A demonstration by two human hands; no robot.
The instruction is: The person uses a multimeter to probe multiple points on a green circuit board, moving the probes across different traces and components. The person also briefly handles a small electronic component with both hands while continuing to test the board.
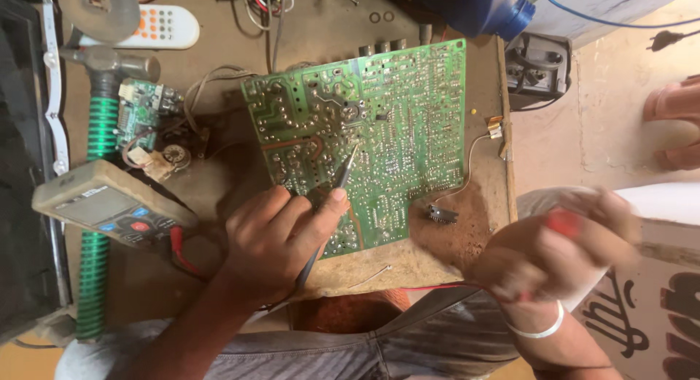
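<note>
A large green circuit board point(379, 125) lies solder side up on a worn brown wooden table point(430, 256). My left hand point(281, 238) grips a black test probe point(337, 187) like a pen, its metal tip touching the board near the middle. My right hand point(561, 249) is blurred, off the table's right edge, closed around a red probe point(565, 223) whose red lead point(430, 287) runs back along the table's front edge. A white band circles my right wrist.
A grey multimeter point(109, 205) sits at the left over a green-handled hammer point(102, 132). A small green board point(142, 110), a white remote point(160, 26), a blue bottle point(488, 8), a black box point(539, 66) and a loose black chip point(442, 214) lie around.
</note>
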